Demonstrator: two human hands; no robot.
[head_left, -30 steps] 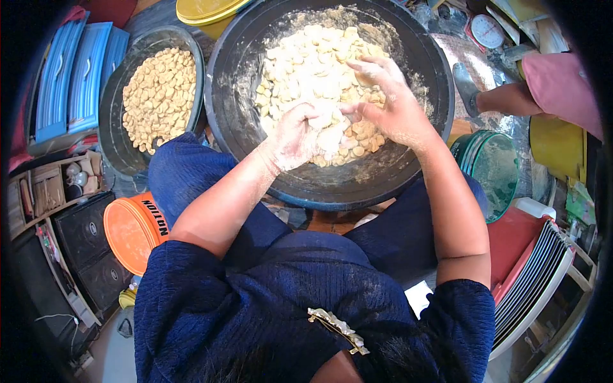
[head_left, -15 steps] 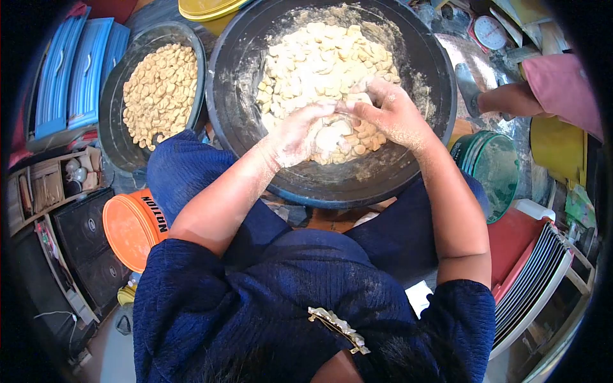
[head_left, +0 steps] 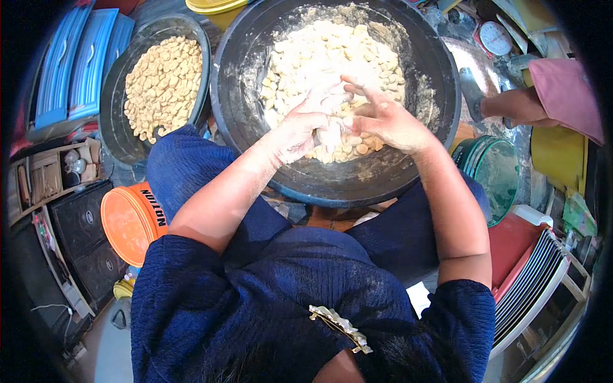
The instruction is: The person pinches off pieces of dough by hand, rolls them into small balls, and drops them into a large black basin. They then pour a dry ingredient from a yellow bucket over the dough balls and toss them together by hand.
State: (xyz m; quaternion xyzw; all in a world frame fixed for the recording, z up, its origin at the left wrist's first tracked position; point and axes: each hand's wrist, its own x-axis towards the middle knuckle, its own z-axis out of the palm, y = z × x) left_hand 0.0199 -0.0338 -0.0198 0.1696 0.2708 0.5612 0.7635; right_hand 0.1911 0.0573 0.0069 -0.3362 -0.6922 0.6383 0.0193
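A large black basin (head_left: 233,121) sits in front of me, filled with small, pale, rounded dough-like pieces (head_left: 373,64) dusted with white powder. Over its near half, my left hand (head_left: 305,131) is coated in the powder, its thumb and fingers apart. Facing it, my right hand (head_left: 391,120) has its fingers spread and partly bent, the tips close to the left hand's. Glare washes out the fingertips, and no held piece shows between them. More pieces (head_left: 354,148) lie just below the hands.
A second dark basin (head_left: 115,121) with tan pieces (head_left: 163,86) stands to the left. An orange bucket (head_left: 128,223) is beside my left knee, and a green tub (head_left: 491,175) by my right. Another person's leg (head_left: 514,107) shows at right, near a round dial scale (head_left: 495,38).
My right fingers have opened from a pinch around a pale piece, which no longer shows between them. My left fingers have lifted and spread. The whole view has shifted slightly.
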